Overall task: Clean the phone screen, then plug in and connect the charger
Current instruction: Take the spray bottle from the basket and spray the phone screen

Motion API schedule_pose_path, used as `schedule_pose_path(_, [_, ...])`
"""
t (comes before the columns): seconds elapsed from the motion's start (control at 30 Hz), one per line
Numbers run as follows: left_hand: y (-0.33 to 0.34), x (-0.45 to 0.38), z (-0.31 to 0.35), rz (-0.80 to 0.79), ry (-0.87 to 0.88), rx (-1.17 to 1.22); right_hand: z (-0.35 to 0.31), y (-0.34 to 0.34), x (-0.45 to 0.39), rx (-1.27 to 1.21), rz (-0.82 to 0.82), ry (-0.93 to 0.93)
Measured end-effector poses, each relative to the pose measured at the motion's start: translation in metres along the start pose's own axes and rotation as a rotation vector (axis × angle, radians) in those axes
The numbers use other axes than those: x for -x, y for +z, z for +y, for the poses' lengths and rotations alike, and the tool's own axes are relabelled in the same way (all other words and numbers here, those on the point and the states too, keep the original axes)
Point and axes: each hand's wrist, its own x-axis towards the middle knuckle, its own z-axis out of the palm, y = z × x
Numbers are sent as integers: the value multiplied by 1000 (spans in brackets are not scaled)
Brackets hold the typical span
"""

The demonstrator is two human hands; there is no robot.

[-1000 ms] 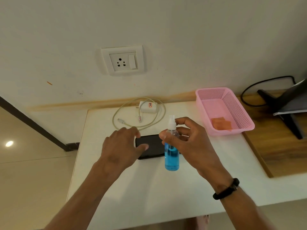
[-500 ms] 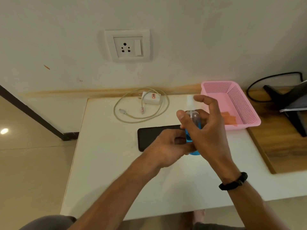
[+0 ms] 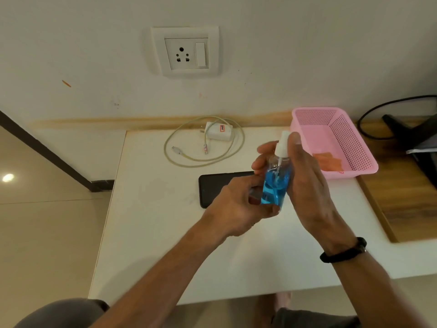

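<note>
Since one second ago my left hand has left the phone and come under the spray bottle, where its fingers now curl round the base. My right hand holds the upper bottle, fingers wrapped behind the clear neck, one fingertip lying beside the white nozzle; whether it presses the pump I cannot tell. The bottle has risen to upright above the right end of the phone, blue liquid filling the lower part. Judgement: cleaning is at the spraying stage only; no wiping has begun, and the charger stage is untouched. The phone lies flat, screen dark, at the centre of the white table. At 11 o'clock from it sits the charger inside its looped cable, both cable ends free. The wall socket is at 12 o'clock, nothing plugged in. At 2 o'clock stands a pink basket holding an orange cloth. Wooden desk at 3 o'clock; tiled floor at 9 o'clock.
</note>
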Motion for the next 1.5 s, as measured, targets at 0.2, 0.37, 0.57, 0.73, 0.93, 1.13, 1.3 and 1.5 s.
schedule_pose_path(0.2, [-1,0,-3,-61,123,-286,0,1,4,-121,108,34])
schedule_pose_path(0.37, [-53,-14,-33,167,-73,-1074,6,-10,4,-67,43,198])
schedule_pose_path(0.57, [-59,-16,-59,76,-188,-1055,10,-7,3,228,-33,391])
schedule_pose_path(0.73, [-56,-17,-57,133,-114,-1023,13,-3,6,330,-11,439])
schedule_pose_path(0.93, [-51,-11,-49,140,-92,-994,12,-5,7,315,25,425])
schedule_pose_path(1.13, [-52,-9,-41,296,157,-855,18,4,12,281,117,441])
schedule_pose_path(1.3, [-59,-11,-40,281,69,-578,27,21,19,251,141,466])
schedule_pose_path(1.5, [-64,-9,-37,279,12,-463,37,36,23,241,154,427])
